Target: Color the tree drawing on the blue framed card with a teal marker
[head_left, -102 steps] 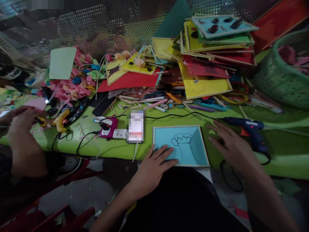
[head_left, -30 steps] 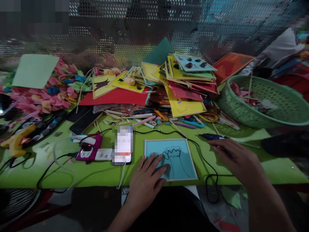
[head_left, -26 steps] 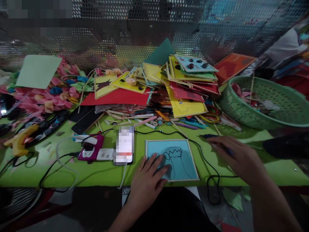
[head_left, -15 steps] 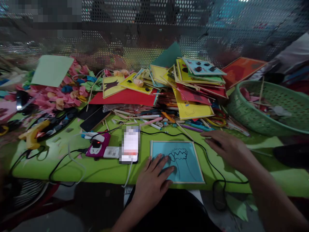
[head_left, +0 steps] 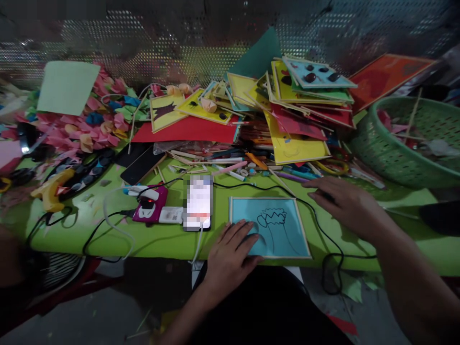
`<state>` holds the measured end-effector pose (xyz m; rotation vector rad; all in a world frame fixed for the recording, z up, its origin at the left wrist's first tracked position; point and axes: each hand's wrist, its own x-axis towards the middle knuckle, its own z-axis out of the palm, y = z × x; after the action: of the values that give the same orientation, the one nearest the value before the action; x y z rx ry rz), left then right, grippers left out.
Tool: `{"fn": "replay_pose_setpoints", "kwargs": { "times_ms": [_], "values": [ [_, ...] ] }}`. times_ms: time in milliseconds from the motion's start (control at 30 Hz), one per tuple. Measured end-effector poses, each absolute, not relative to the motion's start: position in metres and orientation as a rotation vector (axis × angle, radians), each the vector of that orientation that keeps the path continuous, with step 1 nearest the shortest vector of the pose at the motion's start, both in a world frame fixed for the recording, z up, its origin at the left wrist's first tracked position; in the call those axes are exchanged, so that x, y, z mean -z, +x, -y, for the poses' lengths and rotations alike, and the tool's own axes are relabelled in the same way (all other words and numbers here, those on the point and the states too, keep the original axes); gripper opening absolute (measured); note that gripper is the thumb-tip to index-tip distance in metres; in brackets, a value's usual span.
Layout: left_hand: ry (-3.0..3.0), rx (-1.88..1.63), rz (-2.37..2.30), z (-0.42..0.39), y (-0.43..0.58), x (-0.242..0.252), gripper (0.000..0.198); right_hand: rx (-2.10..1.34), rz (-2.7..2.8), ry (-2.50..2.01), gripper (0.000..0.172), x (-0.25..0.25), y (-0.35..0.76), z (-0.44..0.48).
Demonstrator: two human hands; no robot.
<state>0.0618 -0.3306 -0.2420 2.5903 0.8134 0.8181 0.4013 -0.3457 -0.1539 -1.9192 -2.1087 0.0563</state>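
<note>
Blue framed panel lay on counter, 2 o'clock from left grip, between 8 and 9 from right grip. Left grip was spread flat over panel's 8 o'clock side, not clasping. Right grip half curled, clear of panel; couldn't tell if it held anything.

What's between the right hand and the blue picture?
In the head view, a black cord runs over the green table between the right hand and blue picture.

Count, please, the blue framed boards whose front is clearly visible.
2: a drawn-on board under the left hand and a second board with dark pieces, atop the pile. More may be hidden there.
</note>
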Motion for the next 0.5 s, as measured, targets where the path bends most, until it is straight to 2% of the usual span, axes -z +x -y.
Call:
{"fn": "replay_pose_setpoints", "kwargs": {
  "times_ms": [500],
  "values": [
    [2.579,-0.878,-0.811,0.33,0.066,0.241,0.03,-0.027,2.254,-1.848,0.035,0.139,0.389,0.32]
  ]
}}
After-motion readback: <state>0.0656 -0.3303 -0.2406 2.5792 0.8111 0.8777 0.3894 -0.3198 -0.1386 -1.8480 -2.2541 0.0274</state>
